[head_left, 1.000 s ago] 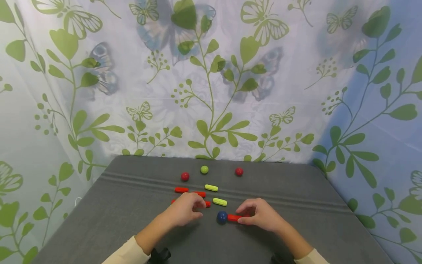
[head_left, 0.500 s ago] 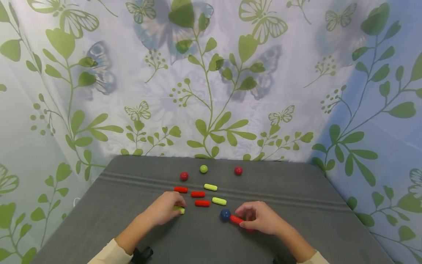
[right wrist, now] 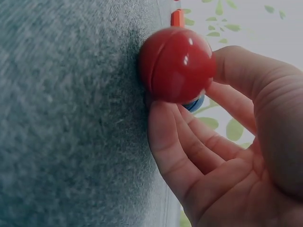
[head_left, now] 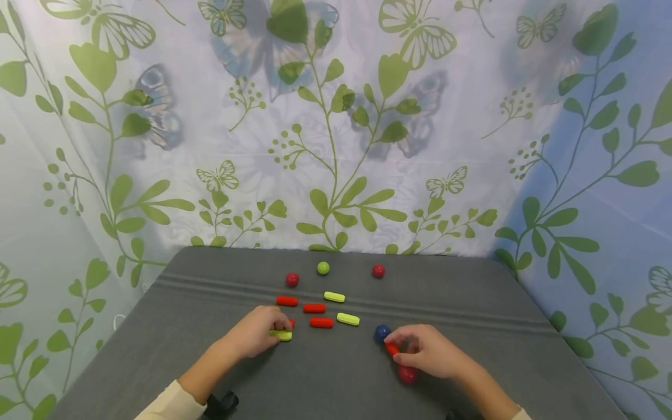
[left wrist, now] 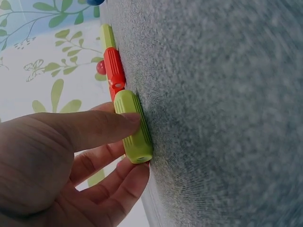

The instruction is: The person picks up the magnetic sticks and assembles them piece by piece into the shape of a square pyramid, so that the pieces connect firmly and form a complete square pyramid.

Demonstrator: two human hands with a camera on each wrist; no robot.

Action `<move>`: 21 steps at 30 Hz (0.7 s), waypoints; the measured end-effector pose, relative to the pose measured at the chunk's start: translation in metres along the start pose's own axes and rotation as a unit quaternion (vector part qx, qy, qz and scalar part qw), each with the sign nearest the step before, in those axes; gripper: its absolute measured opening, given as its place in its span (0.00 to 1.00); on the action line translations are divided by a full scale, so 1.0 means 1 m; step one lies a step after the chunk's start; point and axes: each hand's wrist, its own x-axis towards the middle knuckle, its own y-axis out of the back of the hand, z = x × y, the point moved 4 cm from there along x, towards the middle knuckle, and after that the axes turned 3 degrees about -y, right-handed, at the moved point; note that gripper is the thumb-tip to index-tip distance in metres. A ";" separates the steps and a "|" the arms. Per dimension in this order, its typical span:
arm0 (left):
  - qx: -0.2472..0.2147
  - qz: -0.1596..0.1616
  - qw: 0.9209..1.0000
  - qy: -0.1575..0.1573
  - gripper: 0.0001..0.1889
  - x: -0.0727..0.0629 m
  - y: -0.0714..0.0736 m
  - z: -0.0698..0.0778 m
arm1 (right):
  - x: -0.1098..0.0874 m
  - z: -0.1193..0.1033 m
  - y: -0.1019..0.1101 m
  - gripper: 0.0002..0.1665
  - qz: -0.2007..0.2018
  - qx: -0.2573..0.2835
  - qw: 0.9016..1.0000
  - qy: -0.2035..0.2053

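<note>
My left hand (head_left: pixel 251 333) pinches a ribbed yellow-green rod (left wrist: pixel 134 127) between thumb and fingers, low on the dark grey cloth. Just behind it lies a red rod (head_left: pixel 291 323), partly covered by that hand. On the right, my right hand (head_left: pixel 434 351) holds a short red rod (head_left: pixel 392 349) with a blue ball (head_left: pixel 382 333) on its far end and a red ball (head_left: pixel 407 374) on its near end. In the right wrist view the red ball (right wrist: pixel 176 66) fills the front, and the blue ball (right wrist: pixel 195 104) peeks out behind it; the joining rod is hidden there.
Between and beyond the hands lie several loose rods: red ones (head_left: pixel 314 308) to the left, yellow-green ones (head_left: pixel 348 319) to the right. Farther back sit a green ball (head_left: pixel 322 268) and two red balls (head_left: pixel 378 270). A leaf-patterned curtain (head_left: pixel 336 146) stands behind the table.
My left hand has moved left from the red rods and taken hold of the yellow-green rod. My right hand has turned its piece, swinging the blue ball away and right and exposing the red ball.
</note>
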 end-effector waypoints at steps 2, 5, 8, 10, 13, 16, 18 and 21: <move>-0.001 -0.004 1.000 -0.006 0.15 0.000 0.000 0.001 | -0.002 0.000 0.000 0.19 -0.002 0.009 1.000 -0.009; 0.003 -0.006 1.000 -0.022 0.15 0.000 -0.001 0.002 | -0.004 0.001 0.000 0.21 -0.007 0.033 0.999 -0.016; 0.001 -0.005 0.999 -0.039 0.13 0.002 -0.003 0.004 | -0.006 0.002 0.000 0.22 -0.007 0.059 0.998 -0.017; -0.010 -0.006 0.999 -0.044 0.12 0.003 -0.005 0.005 | -0.008 0.003 0.000 0.22 -0.003 0.073 0.997 -0.016; -0.030 -0.012 0.999 -0.043 0.11 0.005 -0.008 0.007 | -0.009 0.005 -0.001 0.23 0.003 0.092 0.996 -0.015; -0.042 -0.017 0.998 -0.041 0.11 0.008 -0.011 0.009 | -0.009 0.007 -0.002 0.24 0.008 0.113 0.993 -0.020; -0.047 -0.018 0.998 -0.041 0.11 0.010 -0.013 0.011 | -0.009 0.008 -0.003 0.24 0.010 0.135 0.991 -0.025; -0.052 -0.018 0.997 -0.045 0.11 0.012 -0.016 0.014 | -0.010 0.010 -0.004 0.26 0.011 0.166 0.986 -0.035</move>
